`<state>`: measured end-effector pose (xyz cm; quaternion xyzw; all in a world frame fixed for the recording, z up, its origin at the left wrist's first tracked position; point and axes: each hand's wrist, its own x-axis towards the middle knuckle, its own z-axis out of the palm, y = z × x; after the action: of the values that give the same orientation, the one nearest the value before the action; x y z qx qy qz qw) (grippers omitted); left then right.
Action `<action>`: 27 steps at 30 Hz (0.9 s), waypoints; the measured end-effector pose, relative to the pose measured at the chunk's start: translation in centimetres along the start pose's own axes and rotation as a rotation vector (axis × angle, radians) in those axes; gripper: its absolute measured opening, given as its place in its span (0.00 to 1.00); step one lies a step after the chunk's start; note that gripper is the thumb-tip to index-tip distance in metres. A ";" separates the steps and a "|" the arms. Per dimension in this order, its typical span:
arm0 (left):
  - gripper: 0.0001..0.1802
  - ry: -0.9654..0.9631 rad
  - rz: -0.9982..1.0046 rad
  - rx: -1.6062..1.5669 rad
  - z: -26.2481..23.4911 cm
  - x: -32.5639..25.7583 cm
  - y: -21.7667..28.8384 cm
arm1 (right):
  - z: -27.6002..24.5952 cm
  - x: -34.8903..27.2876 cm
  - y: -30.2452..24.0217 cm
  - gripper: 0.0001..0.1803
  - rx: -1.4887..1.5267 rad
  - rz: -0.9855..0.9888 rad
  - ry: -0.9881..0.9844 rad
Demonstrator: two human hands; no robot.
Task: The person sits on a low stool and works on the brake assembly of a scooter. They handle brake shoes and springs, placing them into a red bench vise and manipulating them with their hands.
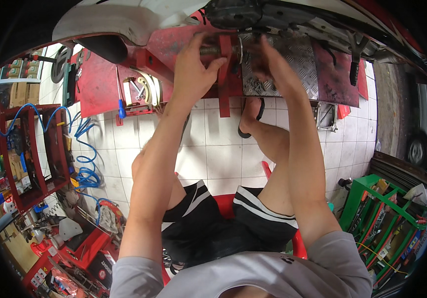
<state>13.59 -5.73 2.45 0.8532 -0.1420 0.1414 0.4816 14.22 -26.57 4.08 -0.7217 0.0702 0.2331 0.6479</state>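
Note:
A threaded screw runs through a red upright plate on the red work platform, beneath a motorcycle. My left hand is at the screw's left end, its thumb spread away from the fingers and reaching toward the plate. Part of its fingers is hidden behind the hand. On the plate's other side, my right hand is beside a round metal disc; motion smears its fingers, so what they hold, if anything, does not show.
A blue-handled screwdriver, curved metal parts and small hardware lie on the platform's left side. A blue coiled air hose hangs by a red rack. At right stands a green tool rack. My legs straddle the platform's front edge.

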 end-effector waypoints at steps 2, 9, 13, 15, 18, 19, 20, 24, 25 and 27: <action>0.26 0.002 0.006 0.000 -0.1 -0.1 0.2 | 0.2 -0.3 0.2 0.42 -0.046 0.047 0.000; 0.27 0.027 0.005 0.024 -0.1 0.0 -0.1 | 0.6 -0.2 0.4 0.40 -0.057 -0.039 0.048; 0.27 0.011 -0.012 0.022 -0.2 0.0 0.1 | 0.2 0.4 0.5 0.40 0.060 -0.067 0.062; 0.27 0.020 -0.021 0.004 -0.1 -0.2 0.1 | 0.9 0.2 0.3 0.39 0.089 -0.090 0.053; 0.27 0.049 -0.010 -0.029 -0.1 -0.1 0.0 | 0.5 0.2 0.5 0.37 0.038 -0.047 0.007; 0.27 0.051 -0.011 -0.043 -0.1 -0.1 0.1 | 0.2 0.2 0.5 0.36 0.037 -0.059 0.022; 0.27 0.053 -0.012 -0.057 0.0 0.0 0.3 | 0.0 0.2 0.4 0.35 0.037 -0.072 0.037; 0.28 0.045 -0.032 -0.017 0.0 -0.1 0.3 | 0.6 0.5 0.5 0.37 0.054 -0.131 0.025; 0.28 0.053 -0.011 0.043 -0.1 -0.2 0.3 | 0.7 0.5 0.5 0.37 0.026 -0.108 -0.026; 0.28 0.067 0.009 0.113 -0.1 -0.1 0.1 | 0.0 0.6 0.6 0.37 0.025 -0.065 -0.029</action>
<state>13.41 -5.67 2.54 0.8731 -0.1215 0.1798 0.4366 14.45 -26.52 3.28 -0.7122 0.0401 0.2213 0.6650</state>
